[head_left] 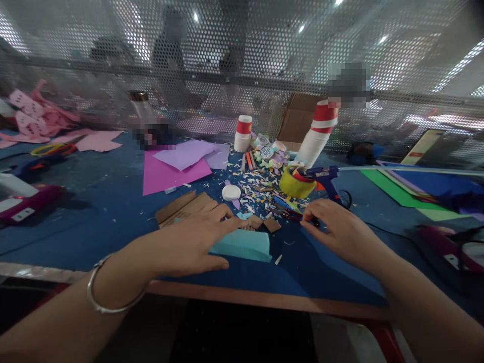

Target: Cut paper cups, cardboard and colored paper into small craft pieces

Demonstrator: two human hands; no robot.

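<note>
My left hand [185,239] lies with fingers stretched over a light-blue strip of paper [245,244], which has a fold along its near edge. Brown corrugated cardboard [181,209] sits just beyond that hand, partly covered by it. On the right, my right hand [333,227] has its thumb and fingers curled about the dark handle of what look like scissors [292,215], lying on the blue table. Small cardboard bits [272,225] lie between the two hands.
A yellow tape roll [297,182] with a blue glue gun [325,176] stands beyond my right hand. Paper scraps [253,186] litter the middle. Paper cups [243,133], a leaning cup stack [317,133] and purple sheets [185,156] are farther back, before a perforated metal screen [257,91].
</note>
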